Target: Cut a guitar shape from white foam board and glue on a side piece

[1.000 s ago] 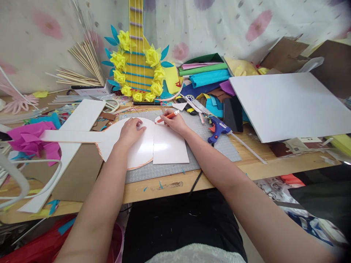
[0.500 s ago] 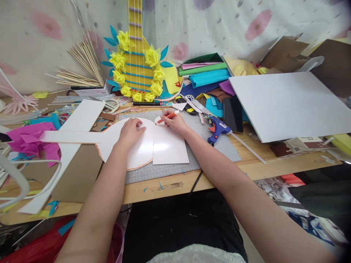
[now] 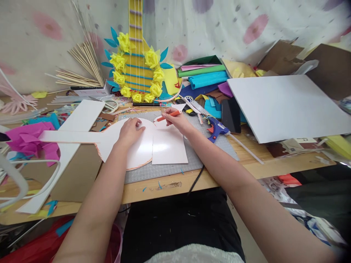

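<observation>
My right hand (image 3: 177, 119) grips an orange marker (image 3: 169, 116), its tip at the upper left of a white board piece (image 3: 170, 148). Beside that piece, edge to edge, lies a white guitar-shaped board (image 3: 139, 151) with orange lines along parts of its outline. My left hand (image 3: 131, 131) rests on the rounded body of this board, fingers bent but apart, holding nothing. Its long neck (image 3: 72, 137) runs left over a white strip (image 3: 82, 113). Beneath the boards is a grey cutting mat (image 3: 137, 176).
A yellow guitar model (image 3: 138, 65) with paper flowers stands behind. Right of my hand are a blue glue gun (image 3: 218, 128) and a phone (image 3: 231, 115). A large white board (image 3: 287, 109) leans at the right. Scissors (image 3: 111, 105) and wooden sticks (image 3: 85, 62) lie at the back left.
My right hand has shifted slightly right and tilted the marker flatter. A short orange mark shows near its tip. My left hand stays on the guitar-shaped board.
</observation>
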The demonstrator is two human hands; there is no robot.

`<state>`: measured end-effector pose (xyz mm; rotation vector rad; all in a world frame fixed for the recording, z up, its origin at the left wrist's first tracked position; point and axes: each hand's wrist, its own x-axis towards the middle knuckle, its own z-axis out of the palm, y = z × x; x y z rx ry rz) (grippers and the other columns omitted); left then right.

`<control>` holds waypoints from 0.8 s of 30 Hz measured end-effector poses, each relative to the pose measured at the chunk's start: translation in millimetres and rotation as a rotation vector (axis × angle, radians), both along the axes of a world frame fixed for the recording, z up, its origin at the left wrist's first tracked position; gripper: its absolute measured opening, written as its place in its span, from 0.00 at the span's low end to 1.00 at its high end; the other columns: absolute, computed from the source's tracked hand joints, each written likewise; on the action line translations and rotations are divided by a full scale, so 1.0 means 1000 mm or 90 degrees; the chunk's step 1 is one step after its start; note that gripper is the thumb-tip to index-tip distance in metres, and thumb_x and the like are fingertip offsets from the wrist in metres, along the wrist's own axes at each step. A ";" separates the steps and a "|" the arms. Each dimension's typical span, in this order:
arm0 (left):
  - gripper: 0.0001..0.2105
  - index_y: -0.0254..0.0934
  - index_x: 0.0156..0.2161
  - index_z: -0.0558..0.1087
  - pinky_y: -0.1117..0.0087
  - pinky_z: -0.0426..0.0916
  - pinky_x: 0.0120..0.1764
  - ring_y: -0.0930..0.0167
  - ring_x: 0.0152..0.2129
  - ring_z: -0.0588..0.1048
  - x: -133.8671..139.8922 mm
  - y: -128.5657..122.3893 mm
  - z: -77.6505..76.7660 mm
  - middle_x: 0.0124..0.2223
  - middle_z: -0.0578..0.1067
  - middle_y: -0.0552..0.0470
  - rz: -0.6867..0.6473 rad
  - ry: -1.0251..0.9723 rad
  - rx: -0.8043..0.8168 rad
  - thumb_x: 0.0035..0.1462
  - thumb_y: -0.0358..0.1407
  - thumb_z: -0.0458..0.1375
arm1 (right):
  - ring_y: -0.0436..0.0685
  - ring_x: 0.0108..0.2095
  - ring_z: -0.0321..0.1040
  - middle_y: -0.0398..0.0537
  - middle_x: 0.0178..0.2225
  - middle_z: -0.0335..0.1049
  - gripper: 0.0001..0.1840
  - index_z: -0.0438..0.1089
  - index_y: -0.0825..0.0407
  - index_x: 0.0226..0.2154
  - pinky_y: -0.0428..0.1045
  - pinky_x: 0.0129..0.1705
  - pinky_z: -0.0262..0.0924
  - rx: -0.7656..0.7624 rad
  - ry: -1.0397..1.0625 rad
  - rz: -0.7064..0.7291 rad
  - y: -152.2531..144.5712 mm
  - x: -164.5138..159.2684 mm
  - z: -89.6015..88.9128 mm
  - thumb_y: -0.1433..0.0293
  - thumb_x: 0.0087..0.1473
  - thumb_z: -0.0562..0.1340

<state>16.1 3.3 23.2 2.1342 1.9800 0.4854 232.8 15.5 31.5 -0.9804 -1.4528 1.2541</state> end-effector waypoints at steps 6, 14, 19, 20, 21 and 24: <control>0.13 0.39 0.44 0.69 0.66 0.63 0.45 0.65 0.41 0.70 -0.001 0.010 0.004 0.42 0.72 0.49 -0.001 -0.007 0.018 0.52 0.40 0.57 | 0.46 0.26 0.61 0.39 0.23 0.63 0.19 0.66 0.52 0.30 0.45 0.30 0.60 -0.090 0.058 -0.019 -0.021 0.021 0.000 0.55 0.42 0.66; 0.21 0.39 0.48 0.71 0.64 0.63 0.48 0.60 0.47 0.69 -0.053 0.035 0.047 0.51 0.71 0.44 0.048 0.102 -0.048 0.52 0.46 0.55 | 0.45 0.23 0.57 0.37 0.22 0.60 0.21 0.66 0.50 0.32 0.44 0.27 0.58 -0.118 0.199 -0.087 -0.020 0.052 -0.014 0.53 0.40 0.66; 0.17 0.39 0.37 0.75 0.66 0.66 0.39 0.60 0.39 0.74 -0.075 0.042 0.055 0.40 0.77 0.47 0.066 0.207 -0.198 0.50 0.49 0.54 | 0.45 0.22 0.56 0.37 0.22 0.60 0.23 0.66 0.49 0.32 0.44 0.25 0.58 -0.121 0.197 -0.083 -0.021 0.052 -0.013 0.51 0.39 0.67; 0.17 0.40 0.35 0.75 0.67 0.66 0.37 0.60 0.36 0.74 -0.075 0.040 0.056 0.38 0.77 0.47 0.072 0.204 -0.205 0.49 0.50 0.55 | 0.45 0.22 0.56 0.37 0.22 0.60 0.23 0.66 0.49 0.32 0.44 0.25 0.58 -0.119 0.197 -0.080 -0.021 0.052 -0.014 0.51 0.39 0.67; 0.17 0.39 0.35 0.75 0.67 0.66 0.35 0.61 0.34 0.75 -0.074 0.038 0.057 0.36 0.76 0.47 0.081 0.194 -0.217 0.48 0.50 0.55 | 0.45 0.22 0.56 0.37 0.22 0.60 0.23 0.66 0.49 0.32 0.44 0.26 0.58 -0.115 0.199 -0.079 -0.022 0.052 -0.014 0.51 0.39 0.67; 0.19 0.38 0.39 0.74 0.68 0.66 0.31 0.64 0.29 0.73 -0.068 0.031 0.062 0.35 0.76 0.48 0.117 0.112 -0.269 0.50 0.51 0.55 | 0.45 0.22 0.57 0.37 0.22 0.61 0.22 0.66 0.50 0.32 0.44 0.26 0.59 -0.108 0.210 -0.076 -0.022 0.053 -0.015 0.52 0.40 0.67</control>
